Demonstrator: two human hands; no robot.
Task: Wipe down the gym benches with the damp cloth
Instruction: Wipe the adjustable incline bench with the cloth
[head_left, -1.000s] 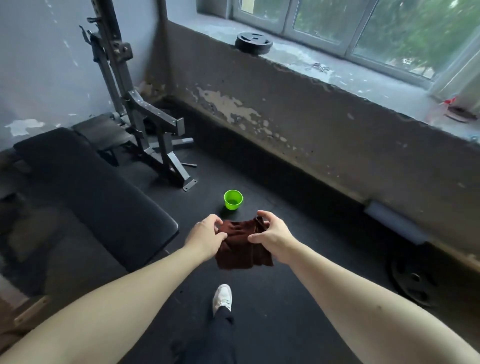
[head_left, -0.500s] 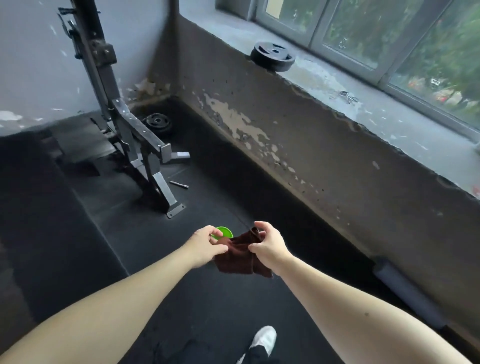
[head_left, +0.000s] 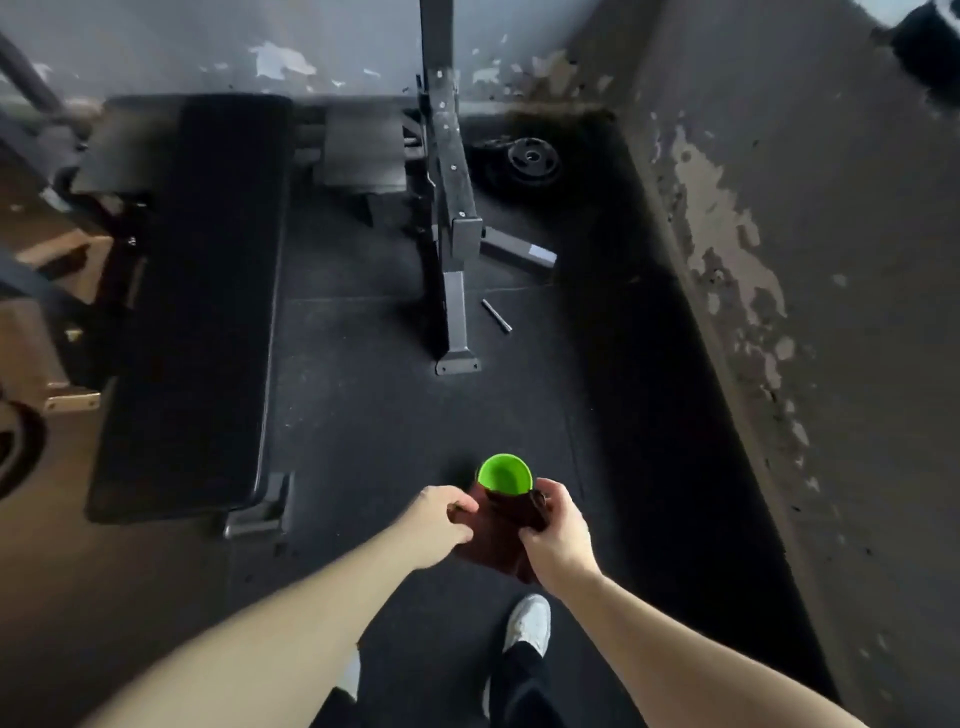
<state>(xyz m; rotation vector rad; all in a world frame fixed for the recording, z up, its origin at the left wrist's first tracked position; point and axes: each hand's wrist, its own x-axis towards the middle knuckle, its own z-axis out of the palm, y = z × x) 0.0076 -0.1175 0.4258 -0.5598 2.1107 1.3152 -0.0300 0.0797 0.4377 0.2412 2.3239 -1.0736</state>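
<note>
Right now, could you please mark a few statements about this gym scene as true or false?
1. The left hand and right hand both grip the dark red cloth. True.
2. The cloth lies on the bench. False: it is held above the floor, right of the bench.
3. The green cup stands on the floor just beyond the hands. True.
4. The weight plate rests on the bench pad. False: it lies on the floor in the corner, beyond the rack.
5. A small metal pin lies on the floor beside the rack's foot. True.
</note>
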